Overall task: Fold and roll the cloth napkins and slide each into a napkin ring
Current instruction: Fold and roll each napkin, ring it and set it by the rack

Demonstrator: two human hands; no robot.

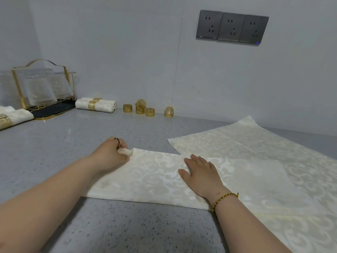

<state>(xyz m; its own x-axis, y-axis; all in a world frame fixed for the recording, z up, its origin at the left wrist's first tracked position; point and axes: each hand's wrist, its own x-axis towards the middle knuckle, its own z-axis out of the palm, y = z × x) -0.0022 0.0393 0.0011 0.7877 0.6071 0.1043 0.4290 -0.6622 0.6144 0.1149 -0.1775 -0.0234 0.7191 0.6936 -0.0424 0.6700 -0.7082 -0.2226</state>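
A cream damask napkin (149, 178), folded into a long band, lies across the grey counter in front of me. My left hand (113, 152) pinches the band's far left corner, which is curled up between the fingers. My right hand (200, 172) rests flat, fingers spread, on the middle of the band. The band's right end overlaps another cream napkin (255, 143) spread out flat to the right. Several gold napkin rings (140, 108) stand by the back wall.
Two rolled napkins in gold rings (95, 105) lie at the back left, and more ringed rolls (12, 116) at the far left edge. A gold rack with glass plates (42, 88) stands on a dark tray. Wall sockets (231, 26) sit above.
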